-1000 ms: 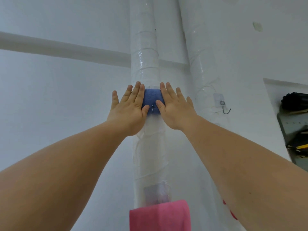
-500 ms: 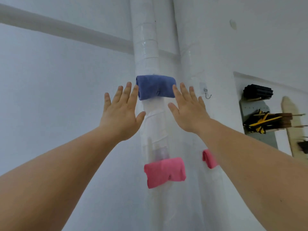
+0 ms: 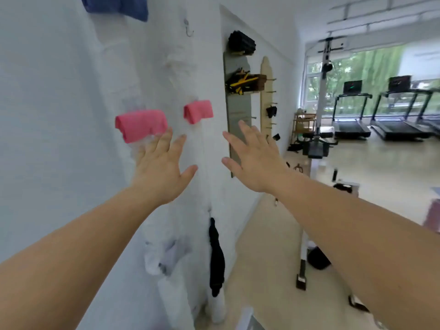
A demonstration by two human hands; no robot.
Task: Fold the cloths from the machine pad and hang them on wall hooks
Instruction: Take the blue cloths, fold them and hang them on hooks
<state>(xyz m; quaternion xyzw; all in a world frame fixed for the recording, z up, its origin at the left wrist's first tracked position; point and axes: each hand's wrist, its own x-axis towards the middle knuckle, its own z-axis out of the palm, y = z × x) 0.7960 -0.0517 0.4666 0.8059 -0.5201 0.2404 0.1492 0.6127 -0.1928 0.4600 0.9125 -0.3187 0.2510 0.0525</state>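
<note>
A folded blue cloth (image 3: 116, 5) hangs on the white wrapped pipe at the top left edge. Two folded pink cloths hang lower: one (image 3: 140, 125) on the pipe, another (image 3: 198, 111) to its right. An empty wall hook (image 3: 188, 28) sits right of the blue cloth. My left hand (image 3: 163, 166) is in the air just below the left pink cloth, fingers spread and holding nothing. My right hand (image 3: 256, 158) is raised in front of the wall, fingers straight and empty.
A black strap (image 3: 216, 256) hangs low on the wall. Wall racks (image 3: 240, 75) hold black and yellow gear. A white exercise machine (image 3: 314, 144) stands to the right, with treadmills (image 3: 352, 115) by the window beyond. Beige floor (image 3: 273, 258) lies between.
Both hands have come off the blue cloth and dropped lower. The view has swung right and down, so the blue cloth is now at the top edge and the gym room shows.
</note>
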